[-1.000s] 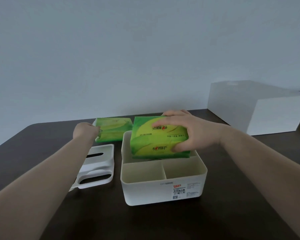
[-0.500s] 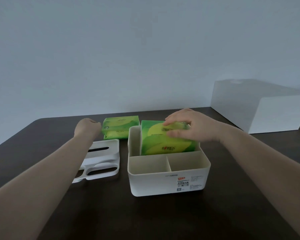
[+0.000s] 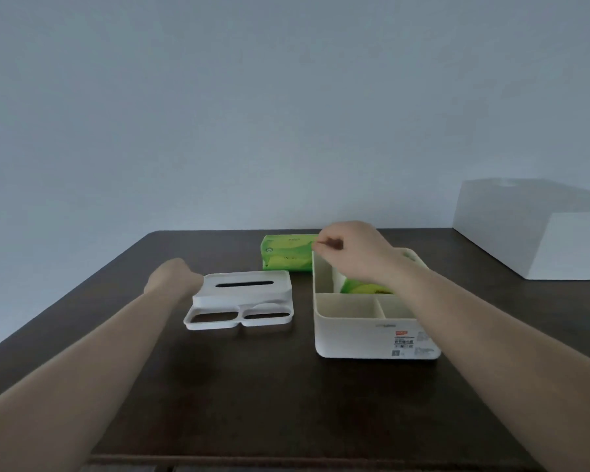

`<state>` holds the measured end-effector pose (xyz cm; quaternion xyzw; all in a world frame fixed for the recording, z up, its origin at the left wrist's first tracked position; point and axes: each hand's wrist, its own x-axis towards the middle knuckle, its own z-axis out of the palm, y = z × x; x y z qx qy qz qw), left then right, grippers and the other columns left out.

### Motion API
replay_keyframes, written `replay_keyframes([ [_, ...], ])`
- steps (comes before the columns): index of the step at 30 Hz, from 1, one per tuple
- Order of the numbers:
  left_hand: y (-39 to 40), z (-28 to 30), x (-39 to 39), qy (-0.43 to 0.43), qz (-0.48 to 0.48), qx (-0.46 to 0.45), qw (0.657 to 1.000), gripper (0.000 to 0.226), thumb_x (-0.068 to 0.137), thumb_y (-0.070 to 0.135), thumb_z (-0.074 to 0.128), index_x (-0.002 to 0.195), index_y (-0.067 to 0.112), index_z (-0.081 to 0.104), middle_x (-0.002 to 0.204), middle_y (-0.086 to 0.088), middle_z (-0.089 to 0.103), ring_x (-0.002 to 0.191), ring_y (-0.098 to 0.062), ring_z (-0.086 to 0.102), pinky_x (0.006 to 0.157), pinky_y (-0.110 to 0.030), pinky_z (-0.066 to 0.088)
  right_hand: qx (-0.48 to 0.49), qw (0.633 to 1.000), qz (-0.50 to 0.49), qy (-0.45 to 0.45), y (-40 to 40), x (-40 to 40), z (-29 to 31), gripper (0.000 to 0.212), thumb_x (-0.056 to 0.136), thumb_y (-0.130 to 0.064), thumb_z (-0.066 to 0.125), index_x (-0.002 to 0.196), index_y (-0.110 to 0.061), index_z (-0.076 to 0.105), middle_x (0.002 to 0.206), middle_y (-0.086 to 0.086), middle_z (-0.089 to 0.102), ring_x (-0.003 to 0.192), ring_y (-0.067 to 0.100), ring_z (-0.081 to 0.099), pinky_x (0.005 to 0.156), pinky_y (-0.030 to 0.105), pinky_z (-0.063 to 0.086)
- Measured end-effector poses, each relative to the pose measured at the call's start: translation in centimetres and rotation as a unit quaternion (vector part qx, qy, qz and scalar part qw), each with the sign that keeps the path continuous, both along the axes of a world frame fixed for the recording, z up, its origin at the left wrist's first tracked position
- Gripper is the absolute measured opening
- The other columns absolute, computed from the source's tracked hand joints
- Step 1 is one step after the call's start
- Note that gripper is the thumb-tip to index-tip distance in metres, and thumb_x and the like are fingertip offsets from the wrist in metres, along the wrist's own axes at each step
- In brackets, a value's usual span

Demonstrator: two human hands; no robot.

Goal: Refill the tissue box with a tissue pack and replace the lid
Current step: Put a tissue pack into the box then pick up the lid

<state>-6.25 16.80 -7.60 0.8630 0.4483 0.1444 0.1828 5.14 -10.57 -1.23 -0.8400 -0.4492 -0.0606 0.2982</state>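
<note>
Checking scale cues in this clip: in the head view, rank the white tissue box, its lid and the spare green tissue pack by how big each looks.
1. White tissue box, clearly largest.
2. Lid lying flat left of it.
3. Spare green tissue pack, smallest, though it lies farther from the camera and the right hand hides its right end, so that gap is unsure.

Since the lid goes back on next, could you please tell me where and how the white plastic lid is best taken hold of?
Grip the white plastic lid by the two short ends of its raised slotted section, coming from above with both hands. It lies flat on the dark table with its slot up, so its side edges look free. The left hand is already at its left end; the thin frame of openings nearer the camera probably offers less hold.
</note>
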Motion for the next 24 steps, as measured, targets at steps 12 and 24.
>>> replay_keyframes([
  [12,-0.3,-2.5,-2.8,0.071,-0.034,-0.058,0.995,0.039,0.084,0.039,0.056,0.058,0.011,0.046,0.057,-0.001,0.047,0.053,-0.015,0.046,0.048,-0.024,0.034,-0.328,0.942,0.008,-0.076,8.1,-3.7,-3.6,0.026,0.089,-0.012,0.048,0.108,-0.01,0.066,0.107,0.009,0.068,0.095,0.028,0.062,0.078,0.035,0.051],
  [24,1.3,-4.6,-1.5,0.001,-0.026,-0.065,0.998,0.038,0.086,0.03,0.056,0.057,0.01,0.042,0.057,-0.002,0.043,0.051,-0.017,0.041,0.046,-0.026,0.031,-0.391,0.915,-0.097,0.011,11.5,-2.5,-5.6,0.046,0.084,-0.002,0.058,0.127,-0.009,0.045,0.082,0.006,0.052,0.084,0.026,0.055,0.073,0.034,0.047],
])
